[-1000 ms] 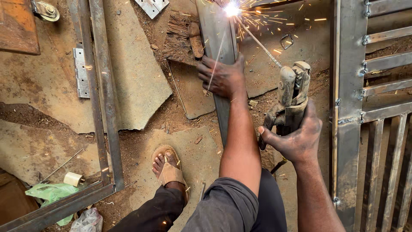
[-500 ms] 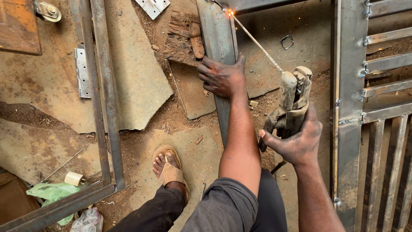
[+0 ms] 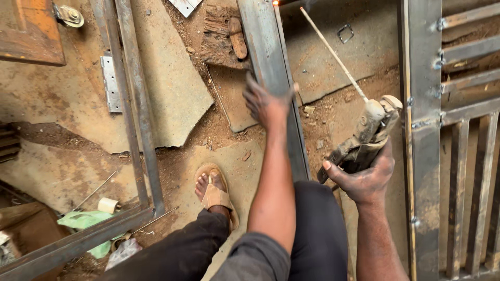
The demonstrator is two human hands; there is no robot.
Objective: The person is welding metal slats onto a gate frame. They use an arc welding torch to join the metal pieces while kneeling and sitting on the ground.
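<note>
My left hand (image 3: 266, 104) presses down on a long grey steel bar (image 3: 265, 47) that runs away from me across the ground. My right hand (image 3: 367, 177) grips a worn welding electrode holder (image 3: 372, 130). A thin welding rod (image 3: 333, 54) sticks out of it toward the bar's far end, where a small glowing spot (image 3: 275, 2) shows at the frame's top edge. The rod's tip is lifted off that spot. My sandalled left foot (image 3: 214, 192) rests on the dirt beside the bar.
A steel gate frame with vertical slats (image 3: 458, 156) stands at the right. An angle-iron frame (image 3: 133, 104) with a hinge plate (image 3: 111, 83) lies at the left over broken concrete slabs. Wood scraps (image 3: 224, 31), a tape roll (image 3: 108, 205) and green plastic (image 3: 83, 221) litter the ground.
The bright arc and sparks at the bar's far end have stopped. The rod has pulled back from the joint, leaving a small glow. My left hand has stayed on the bar.
</note>
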